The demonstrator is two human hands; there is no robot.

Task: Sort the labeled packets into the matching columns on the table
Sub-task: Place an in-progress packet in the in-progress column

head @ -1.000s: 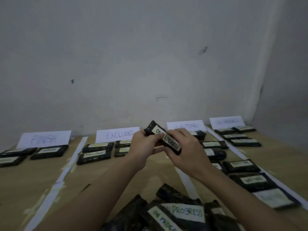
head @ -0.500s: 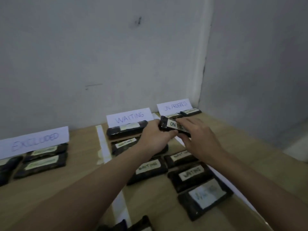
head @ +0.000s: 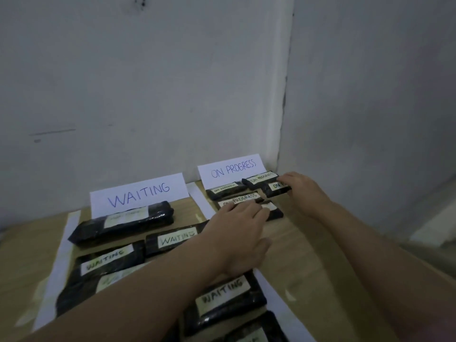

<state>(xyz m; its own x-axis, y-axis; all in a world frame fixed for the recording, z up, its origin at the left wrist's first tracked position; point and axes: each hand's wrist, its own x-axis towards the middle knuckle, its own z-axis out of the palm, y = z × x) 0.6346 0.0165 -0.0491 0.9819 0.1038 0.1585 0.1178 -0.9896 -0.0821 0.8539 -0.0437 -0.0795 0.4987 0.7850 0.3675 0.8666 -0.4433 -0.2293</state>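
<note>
While the right hand [head: 299, 191] curls its fingers over the end of a black packet [head: 274, 189], only "ON" of its label showing, that packet sits in the far right column under the "ON PROGRESS" sign [head: 232, 169], beside three others labelled the same. The left hand [head: 238, 227] lies flat, fingers spread, holding nothing, tips on a nearer packet [head: 272, 210]. Half a second ago both hands held the packet in the air. Packets marked "WAITING" fill the column below the "WAITING" sign [head: 138, 193]
</note>
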